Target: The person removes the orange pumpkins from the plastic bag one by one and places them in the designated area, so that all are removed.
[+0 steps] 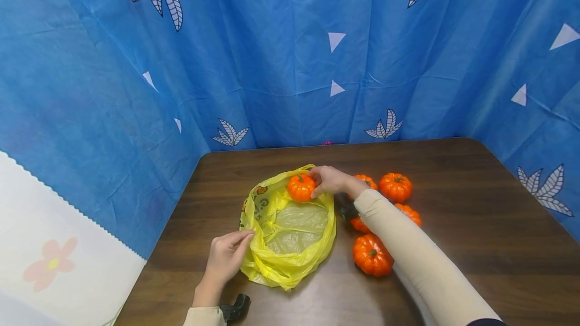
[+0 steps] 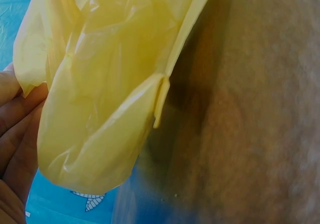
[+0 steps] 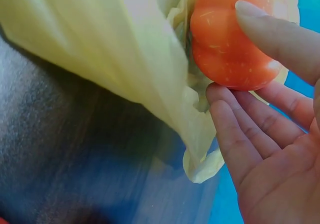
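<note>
A yellow plastic bag (image 1: 312, 260) stands with its mouth spread wide on the table. My left hand (image 1: 226, 255) pinches its near left rim between thumb and fingers; the left wrist view shows the fingers (image 2: 20, 109) at the yellow film (image 2: 110, 109). Over the far side of the bag's mouth, my right hand (image 1: 333, 180) holds a small orange pumpkin (image 1: 300, 188) with a green stem. In the right wrist view, the thumb lies on top of the pumpkin (image 3: 230, 44) and the fingers (image 3: 245, 129) are beneath it, beside the bag's rim (image 3: 170, 99).
Several more orange pumpkins, among them one at the front (image 1: 372, 254) and one at the back (image 1: 395, 187), sit right of the bag, partly covered by my right arm. A wooden table (image 1: 480, 205) carries everything. A blue curtain (image 1: 290, 54) hangs behind.
</note>
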`<state>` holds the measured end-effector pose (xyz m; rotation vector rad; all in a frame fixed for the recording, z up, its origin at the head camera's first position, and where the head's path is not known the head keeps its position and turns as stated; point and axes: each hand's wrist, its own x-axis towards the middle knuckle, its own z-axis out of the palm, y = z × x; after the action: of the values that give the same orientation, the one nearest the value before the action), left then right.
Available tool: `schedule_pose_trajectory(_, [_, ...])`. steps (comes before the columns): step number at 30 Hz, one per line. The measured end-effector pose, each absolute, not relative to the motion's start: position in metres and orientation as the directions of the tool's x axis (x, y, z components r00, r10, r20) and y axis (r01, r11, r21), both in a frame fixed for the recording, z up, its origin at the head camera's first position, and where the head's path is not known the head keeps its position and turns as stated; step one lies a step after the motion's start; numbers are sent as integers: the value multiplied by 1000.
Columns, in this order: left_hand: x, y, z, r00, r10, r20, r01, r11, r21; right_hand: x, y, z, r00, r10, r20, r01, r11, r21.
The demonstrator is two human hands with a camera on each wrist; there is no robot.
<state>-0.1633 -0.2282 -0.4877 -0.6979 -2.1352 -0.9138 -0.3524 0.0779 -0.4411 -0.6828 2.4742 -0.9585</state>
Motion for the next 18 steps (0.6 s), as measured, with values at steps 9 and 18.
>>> schedule_pose_trajectory(9, [-164,-228,-488,-602,202,773,696,608,383,-350,79,-436,-785,-593,-181,-304,622,-722])
schedule_pose_trajectory(18, [-163,-227,-489,-614,194,765,688,607,398,-345,81,-436,-773,-607,-184,-303,609,-732])
